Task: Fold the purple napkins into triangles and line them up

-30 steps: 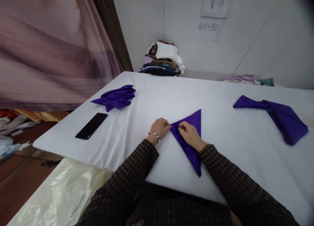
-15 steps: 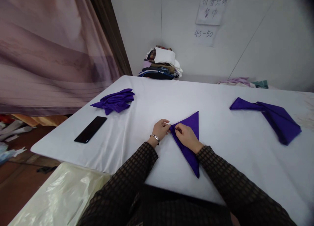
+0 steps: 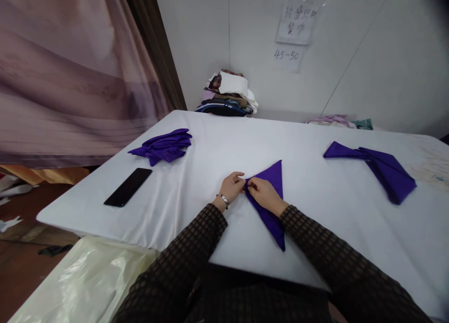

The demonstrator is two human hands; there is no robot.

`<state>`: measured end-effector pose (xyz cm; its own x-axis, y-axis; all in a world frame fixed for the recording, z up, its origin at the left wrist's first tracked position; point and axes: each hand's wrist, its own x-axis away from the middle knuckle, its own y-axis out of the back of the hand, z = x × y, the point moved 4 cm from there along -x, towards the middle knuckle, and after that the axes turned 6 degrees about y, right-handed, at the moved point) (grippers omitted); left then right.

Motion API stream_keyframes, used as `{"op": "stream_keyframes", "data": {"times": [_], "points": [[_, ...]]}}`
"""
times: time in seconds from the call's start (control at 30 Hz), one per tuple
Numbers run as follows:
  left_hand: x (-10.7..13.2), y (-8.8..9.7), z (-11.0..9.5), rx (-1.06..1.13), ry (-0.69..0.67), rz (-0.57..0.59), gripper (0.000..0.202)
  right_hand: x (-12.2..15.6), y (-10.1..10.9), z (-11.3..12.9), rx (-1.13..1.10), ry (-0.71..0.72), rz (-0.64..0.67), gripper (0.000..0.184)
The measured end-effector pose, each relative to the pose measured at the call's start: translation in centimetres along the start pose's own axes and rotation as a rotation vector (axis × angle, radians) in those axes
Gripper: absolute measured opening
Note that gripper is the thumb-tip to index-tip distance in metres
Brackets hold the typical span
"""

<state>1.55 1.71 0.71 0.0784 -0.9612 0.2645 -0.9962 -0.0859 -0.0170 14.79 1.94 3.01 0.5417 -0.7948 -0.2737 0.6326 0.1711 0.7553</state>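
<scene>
A purple cloth napkin (image 3: 274,179), folded to a triangle, lies on the white table in front of me. Its left corner is pinched between the fingers of both hands. My left hand (image 3: 232,187), with a bracelet at the wrist, grips that corner from the left. Just beside it, my right hand (image 3: 264,194) is closed on the same corner and rests over the napkin. The fingertips nearly meet, and the bit of cloth between them is mostly hidden.
A bunched purple cloth (image 3: 164,145) and a black phone (image 3: 128,187) lie on the left of the table (image 3: 217,140). A folded purple cloth (image 3: 389,168) is at right. Stacked clothes (image 3: 229,91) stand by the wall, and a plastic-covered surface (image 3: 84,276) is at lower left.
The view has tilted up slightly. My right hand's fingers have shifted a little left, closer to my left fingertips at the napkin's corner.
</scene>
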Motion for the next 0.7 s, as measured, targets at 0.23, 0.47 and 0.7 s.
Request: {"op": "stream_keyframes", "data": {"times": [0.23,0.47,0.7], "points": [[-0.7,0.1,0.7,-0.002,-0.034,0.02,0.024,0.2,-0.5,-0.5,-0.096,0.023,-0.031,0.012],[-1.0,0.6,0.9,-0.301,-0.221,-0.065,0.022,1.2,0.8,-1.3,-0.074,0.086,-0.123,0.016],[-0.8,0.9,0.3,-0.758,-0.316,-0.17,0.029,1.5,2.5,-4.6,0.298,0.013,-0.032,0.037]]}}
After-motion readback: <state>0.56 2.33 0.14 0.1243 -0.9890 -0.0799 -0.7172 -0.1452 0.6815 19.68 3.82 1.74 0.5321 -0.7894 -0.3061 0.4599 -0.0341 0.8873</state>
